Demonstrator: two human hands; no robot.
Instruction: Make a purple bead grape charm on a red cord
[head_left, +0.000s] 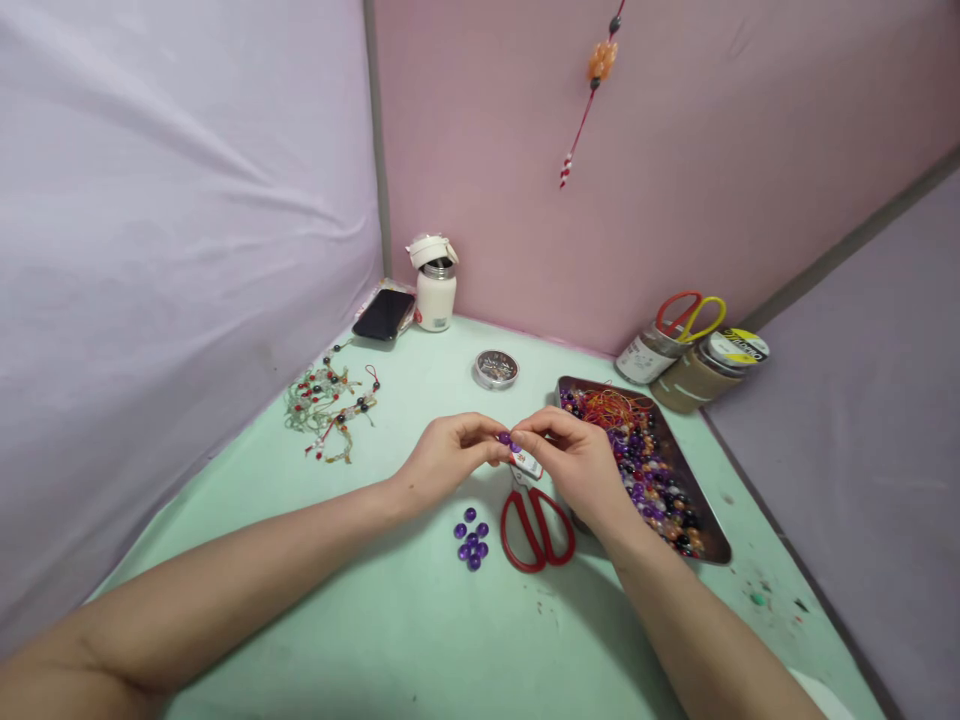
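Note:
My left hand (454, 450) and my right hand (574, 460) meet above the table, fingertips pinched together around a few purple beads (509, 440). Any thread running through those beads is too fine to make out. Just below the hands lie red-handled scissors (541, 530), with their blades partly hidden beneath my fingers and a small white-and-red label. Left of the scissors, several loose purple beads (472, 540) are clustered on the green tabletop. By my right wrist, a dark tray (705, 510) holds many mixed beads and a tangle of orange-red cord (611, 407).
Finished-looking beaded strings (330, 400) lie at the left. A round clear case (496, 369) sits mid-table. Behind are a phone (384, 314), a white bottle (435, 295), and two jars (709, 370) with scissors (690, 315). A beaded pendant (600, 62) hangs before the pink wall.

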